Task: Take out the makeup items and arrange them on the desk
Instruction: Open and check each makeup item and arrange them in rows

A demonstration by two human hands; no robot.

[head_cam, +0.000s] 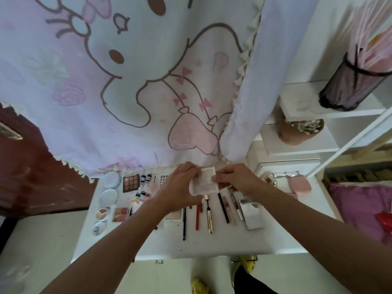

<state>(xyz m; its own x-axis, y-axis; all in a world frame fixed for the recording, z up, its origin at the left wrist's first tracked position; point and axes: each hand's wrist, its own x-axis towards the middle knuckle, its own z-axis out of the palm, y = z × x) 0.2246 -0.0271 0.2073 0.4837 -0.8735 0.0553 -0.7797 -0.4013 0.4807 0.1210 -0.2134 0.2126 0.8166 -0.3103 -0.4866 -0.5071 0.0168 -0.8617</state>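
Forearms first: mine stretch out over the near edge of the desk (212,245), where bare white top lies in front of a row of slim things laid lengthwise toward me: a black pencil (184,223), a red pencil (198,217), a gold tube (209,217) and, at the right end, a silvery box (252,215).

Just past their far tips both my hands meet on a pale square case (203,181). My left hand (180,185) cups it from the left and underneath, fingers curled round its edge. My right hand (233,179) pinches its right edge. The case hangs above the desk, slightly tilted, directly between the two grips. It is near enough square that I see no long axis, and neither hand is closer. I judge the free desk lies toward me.

Farther left sit an eyeshadow palette (131,183) and a round compact (111,179), and a cartoon curtain (127,92) hangs behind.
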